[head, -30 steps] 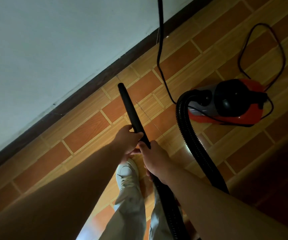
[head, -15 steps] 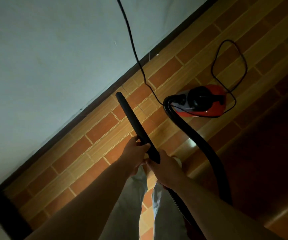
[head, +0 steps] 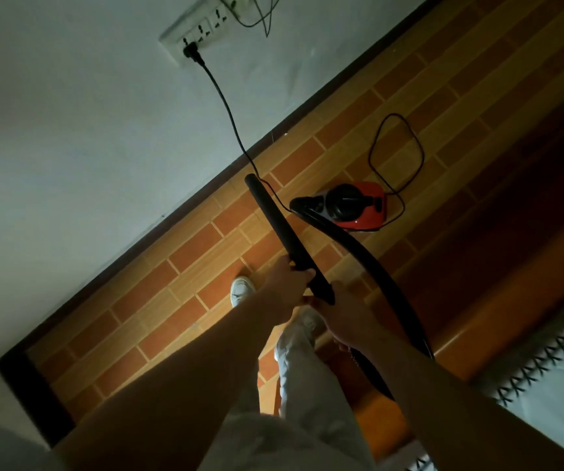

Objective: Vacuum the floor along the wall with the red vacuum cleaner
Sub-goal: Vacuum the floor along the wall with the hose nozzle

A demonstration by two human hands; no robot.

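By the dark baseboard [head: 137, 254]: gripping the black wand [head: 284, 232] two-handed — left hand [head: 287, 283] curled round mid-shaft, right hand [head: 345, 314] wrapped round the rear end. Cannot tell if the tip touches floor. Best to set it flat on the brick-pattern tiles [head: 158, 300], run parallel to the skirting, steer clear of the power cord [head: 230, 113] crossing there. Red vacuum cleaner [head: 358, 207] parked just beyond the tip — hose [head: 372, 263] looping back, plug in the wall socket [head: 199, 28].

One head-worn wide-angle view, pitched steeply down and forward, frame rolled: wall [head: 87, 130] upper left, floor [head: 188, 246] running diagonally. Near the lens, left hand [head: 285, 283] and right hand [head: 345, 317] grip the wand [head: 273, 219]; red vacuum cleaner [head: 365, 215] farther out.
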